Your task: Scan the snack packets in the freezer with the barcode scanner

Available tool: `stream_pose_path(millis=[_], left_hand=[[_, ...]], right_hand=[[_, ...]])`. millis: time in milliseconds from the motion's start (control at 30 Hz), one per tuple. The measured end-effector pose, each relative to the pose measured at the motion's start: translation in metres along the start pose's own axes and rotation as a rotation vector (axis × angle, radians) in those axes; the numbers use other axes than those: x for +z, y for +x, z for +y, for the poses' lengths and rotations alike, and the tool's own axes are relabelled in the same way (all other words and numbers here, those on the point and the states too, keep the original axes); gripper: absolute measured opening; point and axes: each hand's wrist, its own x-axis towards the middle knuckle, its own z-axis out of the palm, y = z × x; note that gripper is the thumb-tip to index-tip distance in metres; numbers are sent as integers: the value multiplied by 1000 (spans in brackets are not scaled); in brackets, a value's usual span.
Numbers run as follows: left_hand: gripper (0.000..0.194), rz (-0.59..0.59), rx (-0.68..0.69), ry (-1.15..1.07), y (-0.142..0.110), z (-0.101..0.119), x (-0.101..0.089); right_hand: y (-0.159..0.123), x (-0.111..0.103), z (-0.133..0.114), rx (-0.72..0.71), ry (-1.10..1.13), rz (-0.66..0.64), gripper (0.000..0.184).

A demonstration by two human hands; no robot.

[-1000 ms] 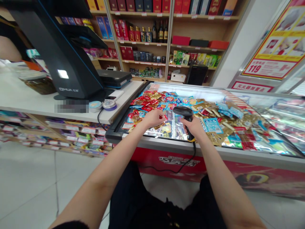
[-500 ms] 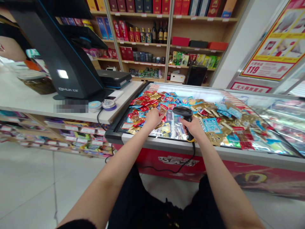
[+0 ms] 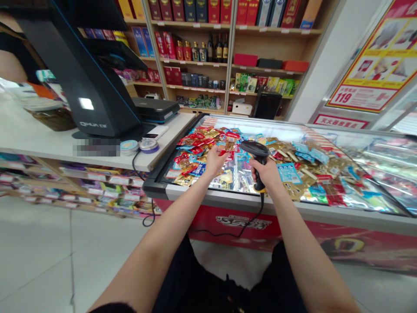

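My left hand [image 3: 216, 161] pinches a small red-and-gold snack packet [image 3: 228, 145] above a chest freezer [image 3: 228, 194] heaped with several kinds of foil snack packets [image 3: 198, 150]. My right hand [image 3: 263, 174] grips a black handheld barcode scanner [image 3: 259, 163] by its handle, with the head pointing left toward the packet. The scanner's black cord [image 3: 247, 228] drops over the freezer's front edge. Packets under the hands are partly hidden by them.
A white counter [image 3: 97, 158] at left holds a black POS terminal [image 3: 91, 95], a black device [image 3: 156, 109], a phone [image 3: 155, 134] and round tins [image 3: 140, 146]. Wooden shelves [image 3: 195, 63] of boxed liquor stand behind. A person's arm [image 3: 11, 65] shows at far left.
My left hand has moved up and right, bringing the packet closer to the scanner. The scanner has tilted slightly, and the view has shifted a little.
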Motion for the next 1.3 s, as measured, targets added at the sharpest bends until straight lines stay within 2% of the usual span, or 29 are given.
stream_pose_path(millis=[167, 500, 867, 1133, 1300], left_hand=[[25, 33, 86, 51, -3, -3, 0], [29, 69, 83, 97, -9, 11, -4], [29, 66, 98, 120, -8, 8, -4], [29, 86, 116, 143, -3, 1, -1], [30, 72, 179, 187, 3, 8, 2]], right_hand=[[0, -1, 2, -1, 13, -7, 27], [-3, -1, -2, 39, 34, -63, 27], [-1, 1, -2, 84, 35, -68, 29], [2, 1, -3, 161, 167, -105, 30], [3, -1, -10, 160, 192, -76, 32]])
